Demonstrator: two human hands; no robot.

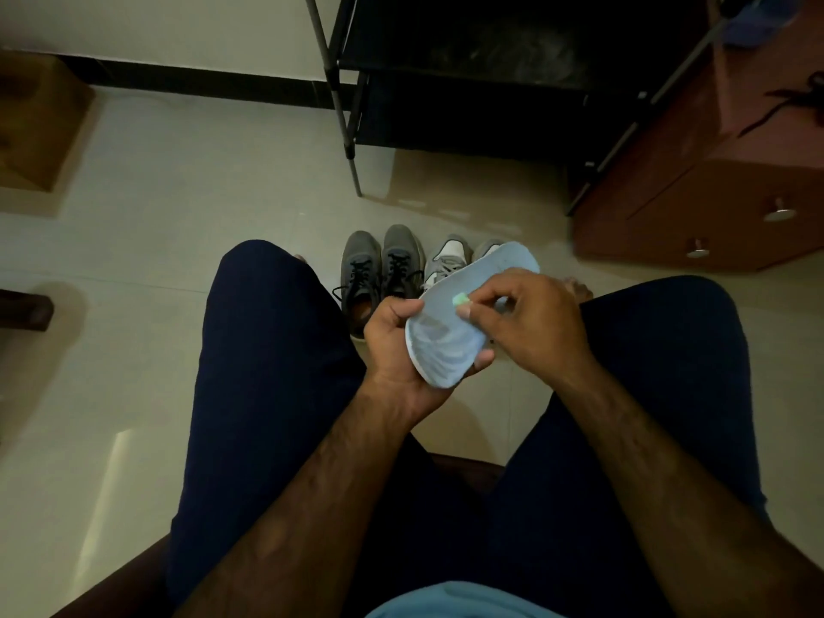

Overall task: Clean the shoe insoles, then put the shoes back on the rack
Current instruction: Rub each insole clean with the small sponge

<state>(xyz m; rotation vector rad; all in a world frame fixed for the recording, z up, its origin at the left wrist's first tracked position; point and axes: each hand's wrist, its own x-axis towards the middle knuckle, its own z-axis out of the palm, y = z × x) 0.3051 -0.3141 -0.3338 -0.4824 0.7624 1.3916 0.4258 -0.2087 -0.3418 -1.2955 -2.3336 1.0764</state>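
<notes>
The black rack [490, 82] stands well beyond both hands, with the shoes [379, 269] on the floor between, just past them. The pale blue insole [446, 345] rests in the left hand [401, 350], which grips its near end. Its long axis runs away and rightward under the right hand [526, 314], which pinches a small green scrap [460, 300] against the insole's middle, the far half lying open ahead.

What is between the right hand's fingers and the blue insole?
A small green piece, pinched by the right hand, sits over the insole, which the left hand holds. The head view shows it.
</notes>
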